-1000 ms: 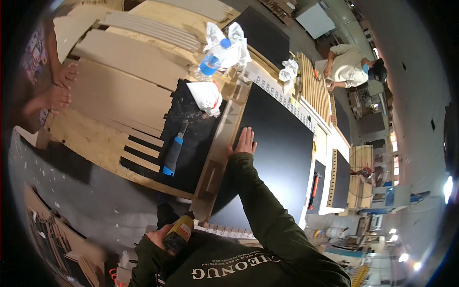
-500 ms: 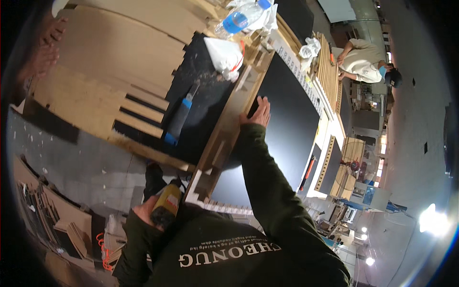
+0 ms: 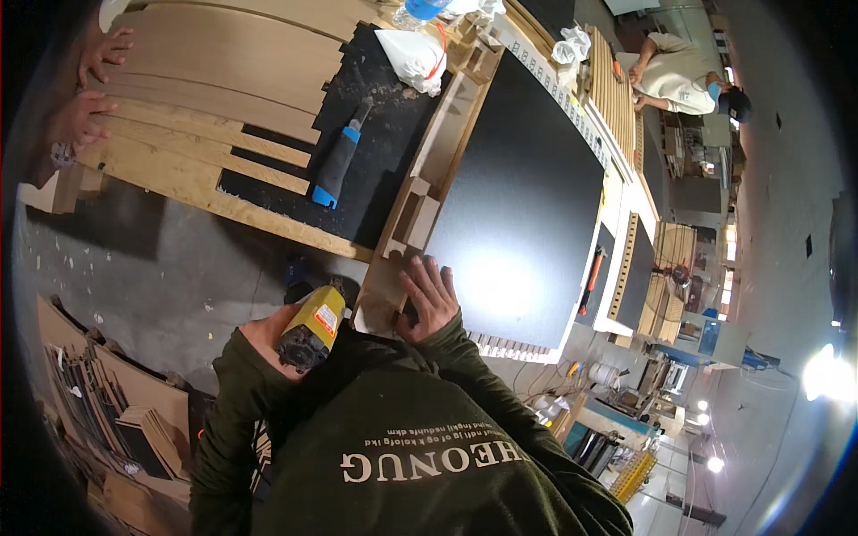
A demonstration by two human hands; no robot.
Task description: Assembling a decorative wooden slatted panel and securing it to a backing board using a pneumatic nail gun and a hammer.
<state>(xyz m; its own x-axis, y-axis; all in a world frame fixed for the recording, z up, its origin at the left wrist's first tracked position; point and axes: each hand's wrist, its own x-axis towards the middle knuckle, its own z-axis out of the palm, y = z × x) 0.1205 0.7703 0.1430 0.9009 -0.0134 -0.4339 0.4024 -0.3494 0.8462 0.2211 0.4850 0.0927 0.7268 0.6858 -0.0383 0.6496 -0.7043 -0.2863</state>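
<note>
- Two bare hands of the wearer in the head view, both around the near end of a black panel (image 3: pixel 523 196) edged along its left side by a light wooden frame (image 3: pixel 451 116).
- Left hand (image 3: pixel 268 338): curled shut round a yellow power tool (image 3: pixel 315 323), fingers largely hidden behind its body.
- Yellow power tool: held at the left of the dark green sweatshirt (image 3: pixel 420 420), just beside the near end of the frame; contact with the wood, cannot tell.
- Right hand (image 3: pixel 432 299): spread flat, gripping nothing, fingers resting over the near left corner of the panel, next to the frame.
- Black panel: lying flat in front of the wearer, with a bright glare on its near half.
- Left of the frame: a blue-and-black handled tool (image 3: pixel 338 165) on a dark sheet (image 3: pixel 393 116); farther off, a white bag (image 3: pixel 416 61) with a red tie, near a bottle (image 3: pixel 420 11).
- Right of the panel: a red-and-black tool (image 3: pixel 592 281).
- Far left: another person's hands (image 3: pixel 105 55) by brown boards (image 3: pixel 223 62).
- Upper right: a co-worker (image 3: pixel 675 76) in a pale top, beside wooden strips (image 3: pixel 612 98).
</note>
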